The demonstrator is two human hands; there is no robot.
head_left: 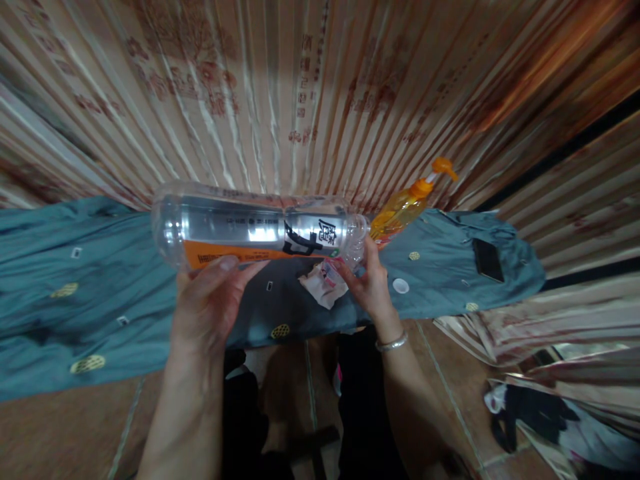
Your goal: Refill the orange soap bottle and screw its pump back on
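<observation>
A large clear plastic bottle (pixel 250 227) with a silver and orange label lies sideways in the air between my hands. Its base end is held from below by my left hand (pixel 207 290), the thumb along the orange strip. Around the neck at the right, my right hand (pixel 367 280) has its fingers closed; whether the mouth is capped is hidden. Just behind the neck stands a pump bottle (pixel 403 210) with yellow liquid and an orange pump head. Below the bottle a crumpled white and pink wrapper (pixel 325 285) rests on the cloth.
A teal patterned cloth (pixel 125 320) covers the long narrow surface. To the right lie a small white round cap (pixel 401 286) and a black phone (pixel 488 260). Pleated curtains (pixel 280 100) hang close behind. Dark and white fabric (pixel 545 413) lies at the lower right on the tiled floor.
</observation>
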